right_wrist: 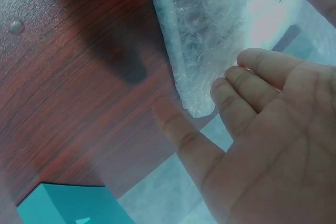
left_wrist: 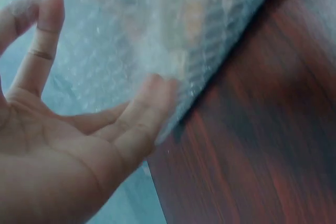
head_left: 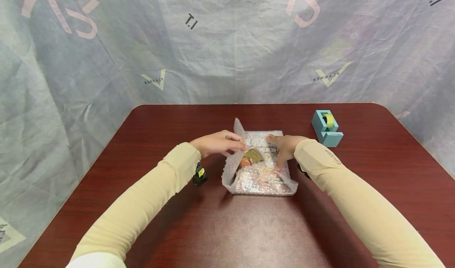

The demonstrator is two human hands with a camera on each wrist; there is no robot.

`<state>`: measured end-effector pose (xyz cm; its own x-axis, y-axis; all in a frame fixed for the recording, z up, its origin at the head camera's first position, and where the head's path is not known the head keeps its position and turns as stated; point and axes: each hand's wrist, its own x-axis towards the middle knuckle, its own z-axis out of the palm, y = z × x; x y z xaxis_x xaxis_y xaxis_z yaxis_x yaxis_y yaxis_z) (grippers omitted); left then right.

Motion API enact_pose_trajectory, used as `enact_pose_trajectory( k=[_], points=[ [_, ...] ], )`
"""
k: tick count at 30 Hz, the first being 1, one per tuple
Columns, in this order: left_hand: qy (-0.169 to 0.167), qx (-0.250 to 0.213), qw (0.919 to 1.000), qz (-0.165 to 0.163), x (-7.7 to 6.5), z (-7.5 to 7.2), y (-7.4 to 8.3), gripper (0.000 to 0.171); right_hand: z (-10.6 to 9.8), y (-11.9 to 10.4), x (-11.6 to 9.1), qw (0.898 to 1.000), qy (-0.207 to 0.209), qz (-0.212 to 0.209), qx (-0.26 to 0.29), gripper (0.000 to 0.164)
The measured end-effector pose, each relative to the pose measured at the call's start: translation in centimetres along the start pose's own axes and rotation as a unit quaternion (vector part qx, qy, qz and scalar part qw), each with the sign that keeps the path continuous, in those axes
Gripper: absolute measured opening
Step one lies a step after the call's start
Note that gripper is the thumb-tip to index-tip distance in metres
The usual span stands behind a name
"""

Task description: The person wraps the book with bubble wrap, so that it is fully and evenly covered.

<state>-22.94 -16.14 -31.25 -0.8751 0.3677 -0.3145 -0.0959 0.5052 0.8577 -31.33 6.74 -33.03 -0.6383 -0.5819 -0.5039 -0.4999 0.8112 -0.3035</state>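
Note:
A sheet of clear bubble wrap [head_left: 263, 183] lies on the table with its left side raised as a flap. On it, partly covered, sits a small rounded gold-brown and orange object [head_left: 253, 156], its kind unclear. My left hand [head_left: 218, 143] pinches the raised flap between thumb and index finger; in the left wrist view the other fingers [left_wrist: 147, 111] extend along the bubbly plastic. From the other side, my right hand [head_left: 286, 145] rests its spread fingers on the wrap's right part. In the right wrist view, those fingers [right_wrist: 241, 93] are fairly straight beside the wrap's edge.
A light blue tape dispenser [head_left: 328, 135] with a yellow roll stands to the right, behind my right forearm. The dark red wooden table [head_left: 160, 130] ends at a grey printed cloth [head_left: 231, 51]. A black wrist device [head_left: 200, 174] hangs under my left wrist.

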Motion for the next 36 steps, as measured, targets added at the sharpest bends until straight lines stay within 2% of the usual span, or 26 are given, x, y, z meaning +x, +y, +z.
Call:
enact_pose_trajectory(
  k=[3, 8, 12, 15, 20, 27, 32, 36],
  points=[
    [0.006, -0.003, 0.9999, 0.011, 0.5, 0.6, 0.3, 0.029, 0.0, 0.0, 0.1, 1.000, -0.002, 0.001, -0.006, 0.108],
    [0.012, -0.003, 0.9997, 0.020, 1.2, 1.8, 0.7, 0.034, 0.0, 0.1, 0.2, 1.000, -0.007, 0.002, -0.010, 0.109],
    [0.029, 0.043, 0.9984, 0.021, 1.7, 3.0, 1.2, 0.033, 0.0, 0.2, 0.2, 1.000, -0.009, 0.001, -0.018, 0.109],
    [0.050, 0.095, 0.9940, 0.023, 2.3, 3.9, 1.4, 0.033, 0.0, 0.3, 0.2, 1.000, -0.009, 0.000, -0.019, 0.109],
    [0.077, 0.186, 0.9794, 0.018, 3.3, 5.4, 1.6, 0.035, 0.0, 0.3, 0.2, 1.000, -0.001, -0.005, -0.023, 0.108],
    [0.114, 0.289, 0.9507, 0.000, 3.9, 7.1, 2.0, 0.040, 0.0, 0.4, 0.3, 1.000, 0.001, -0.005, -0.015, 0.109],
    [0.137, 0.325, 0.9354, -0.026, 4.2, 8.1, 2.1, 0.046, 0.0, 0.3, 0.3, 1.000, 0.004, -0.009, -0.023, 0.108],
    [0.148, 0.331, 0.9307, -0.051, 4.2, 8.3, 1.9, 0.045, 0.0, 0.1, 0.2, 1.000, 0.003, -0.007, -0.023, 0.108]
  ],
)
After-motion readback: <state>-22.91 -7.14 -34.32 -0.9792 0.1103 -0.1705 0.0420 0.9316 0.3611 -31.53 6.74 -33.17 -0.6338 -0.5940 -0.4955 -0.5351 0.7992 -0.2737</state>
